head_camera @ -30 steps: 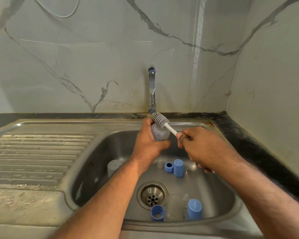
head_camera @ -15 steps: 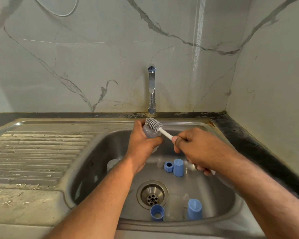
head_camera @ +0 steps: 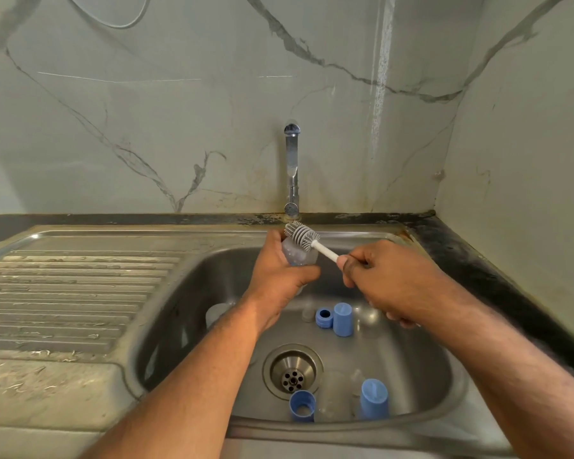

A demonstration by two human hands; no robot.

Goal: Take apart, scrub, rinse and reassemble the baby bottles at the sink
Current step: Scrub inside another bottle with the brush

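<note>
My left hand (head_camera: 279,276) grips a clear baby bottle (head_camera: 298,254) over the back of the sink basin (head_camera: 212,270). My right hand (head_camera: 388,279) holds the white handle of a bottle brush (head_camera: 304,236); its grey bristle head lies on the upper end of the bottle. In the basin lie a blue collar ring (head_camera: 324,318) and a blue cap (head_camera: 342,319) behind the drain (head_camera: 293,371). Another blue ring (head_camera: 302,405), a clear bottle (head_camera: 333,397) and a second blue cap (head_camera: 374,399) stand at the front wall.
The tap (head_camera: 292,167) stands at the back, just above the brush, with no water running. A ribbed steel drainboard (head_camera: 67,299) spreads to the left. A pale clear part (head_camera: 216,313) lies in the basin left of my left forearm. Black counter edge (head_camera: 484,266) runs along the right.
The brush head and bottle shifted left and down from under the tap, then back slightly right. The brush head has stayed at the bottle's upper end throughout.
</note>
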